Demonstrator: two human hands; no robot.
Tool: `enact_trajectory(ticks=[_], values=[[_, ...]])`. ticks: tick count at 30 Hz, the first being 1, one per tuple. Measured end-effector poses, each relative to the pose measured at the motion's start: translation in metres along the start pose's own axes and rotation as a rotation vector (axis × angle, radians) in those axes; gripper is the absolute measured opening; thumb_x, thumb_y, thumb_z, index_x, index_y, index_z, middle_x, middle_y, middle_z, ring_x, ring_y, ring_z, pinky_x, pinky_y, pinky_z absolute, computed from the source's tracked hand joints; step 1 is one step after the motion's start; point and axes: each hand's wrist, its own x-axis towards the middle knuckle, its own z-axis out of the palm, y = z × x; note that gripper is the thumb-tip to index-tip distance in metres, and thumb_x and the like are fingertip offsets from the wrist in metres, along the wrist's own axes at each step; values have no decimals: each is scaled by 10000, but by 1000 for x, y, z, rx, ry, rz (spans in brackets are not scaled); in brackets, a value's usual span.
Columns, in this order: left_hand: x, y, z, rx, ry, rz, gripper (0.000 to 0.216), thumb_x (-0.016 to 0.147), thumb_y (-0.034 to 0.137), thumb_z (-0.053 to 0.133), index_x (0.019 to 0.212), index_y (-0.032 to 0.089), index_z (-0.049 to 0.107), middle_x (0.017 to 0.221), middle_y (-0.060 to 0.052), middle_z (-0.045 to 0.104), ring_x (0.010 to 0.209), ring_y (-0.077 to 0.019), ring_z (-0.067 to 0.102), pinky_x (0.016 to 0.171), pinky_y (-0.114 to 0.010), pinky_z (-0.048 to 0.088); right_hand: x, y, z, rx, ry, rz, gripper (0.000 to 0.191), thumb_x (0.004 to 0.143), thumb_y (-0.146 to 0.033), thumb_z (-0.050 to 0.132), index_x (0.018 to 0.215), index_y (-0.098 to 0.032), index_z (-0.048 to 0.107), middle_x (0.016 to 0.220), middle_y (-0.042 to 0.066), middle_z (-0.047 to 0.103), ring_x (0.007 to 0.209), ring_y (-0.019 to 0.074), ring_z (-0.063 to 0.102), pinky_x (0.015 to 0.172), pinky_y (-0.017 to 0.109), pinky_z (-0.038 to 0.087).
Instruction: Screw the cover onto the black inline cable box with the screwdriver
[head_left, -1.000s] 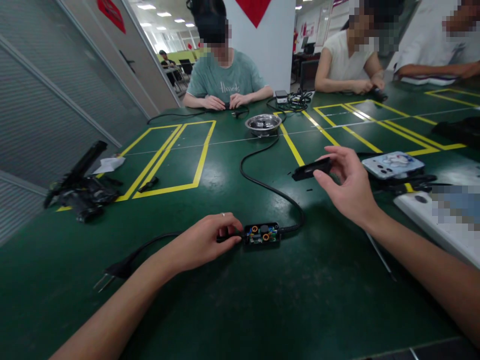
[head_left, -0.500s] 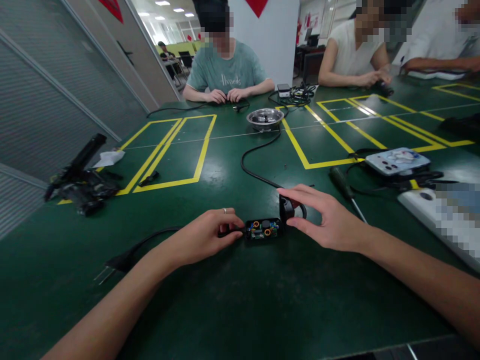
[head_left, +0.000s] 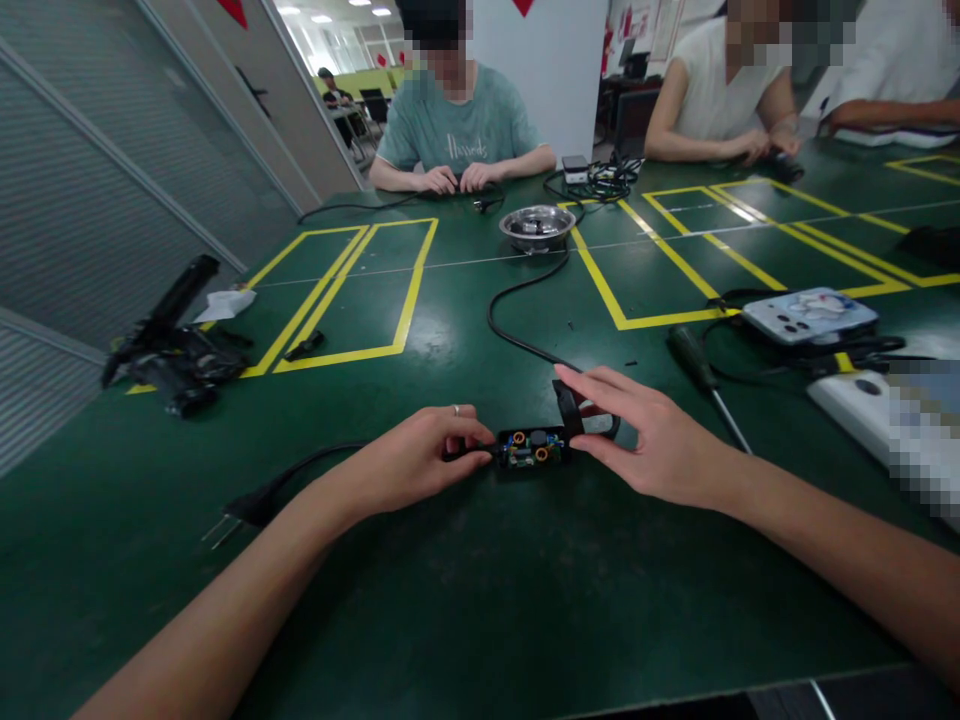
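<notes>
An open black casing (head_left: 504, 462) lies on the green table, a circuit board (head_left: 531, 450) with copper coils showing inside it. My left hand (head_left: 424, 458) is closed, thumb and fingers pinching the black cable (head_left: 484, 452) at the casing's left end. From there the cord runs left, behind my wrist, to a two-pin plug (head_left: 251, 507). At the casing's right end my right hand (head_left: 645, 425) grips a black casing cover (head_left: 568, 408) between thumb and fingers, tilted steeply up. A second black cable (head_left: 517, 345) curves from behind that hand toward a metal bowl.
A screwdriver (head_left: 694, 360), a phone (head_left: 810, 315) and a white device (head_left: 862, 400) lie to the right. The metal bowl (head_left: 537, 230) holds small parts. Black gear (head_left: 176, 345) sits at left. Yellow tape (head_left: 416, 290) marks the table (head_left: 465, 600). Several people sit across it.
The cover in my right hand has turned a little and shows less of its inner face. Both hands keep their grips. The whole view has shifted slightly.
</notes>
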Motion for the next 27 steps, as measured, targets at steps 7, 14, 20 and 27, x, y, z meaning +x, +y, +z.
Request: enact_trajectory(ticks=[7, 14, 20, 27], values=[[1, -2, -1, -1, -16, 0, 266, 936, 368, 502, 1063, 230, 691, 907, -23, 583, 748, -137, 553, 689, -264, 457, -1, 8, 16, -131, -125, -102, 502, 929, -224, 529, 1428, -211, 469, 1310, 115, 552, 1192, 241, 540, 1030, 470, 483], [1, 0, -2, 32, -19, 11, 255, 930, 353, 504, 1041, 219, 689, 905, -24, 591, 757, -143, 550, 685, -267, 444, 0, 3, 25, -361, -158, -205, 378, 954, -184, 466, 1305, -126, 592, 1280, 173, 555, 1194, 266, 508, 982, 470, 497], [3, 1, -2, 39, -46, 1, 248, 919, 365, 504, 1008, 207, 673, 906, -24, 608, 752, -150, 565, 684, -277, 458, 1, 7, 26, -416, -167, -284, 373, 949, -188, 483, 1300, -124, 594, 1245, 173, 599, 1148, 266, 556, 960, 479, 505], [-2, 14, 6, 303, 441, 70, 375, 985, 309, 352, 1334, 187, 414, 1374, -124, 480, 1286, -280, 445, 1088, -475, 357, 8, 18, -17, -382, 178, -95, 284, 958, -311, 493, 1120, -157, 668, 1131, 115, 639, 1057, 229, 603, 935, 405, 507]])
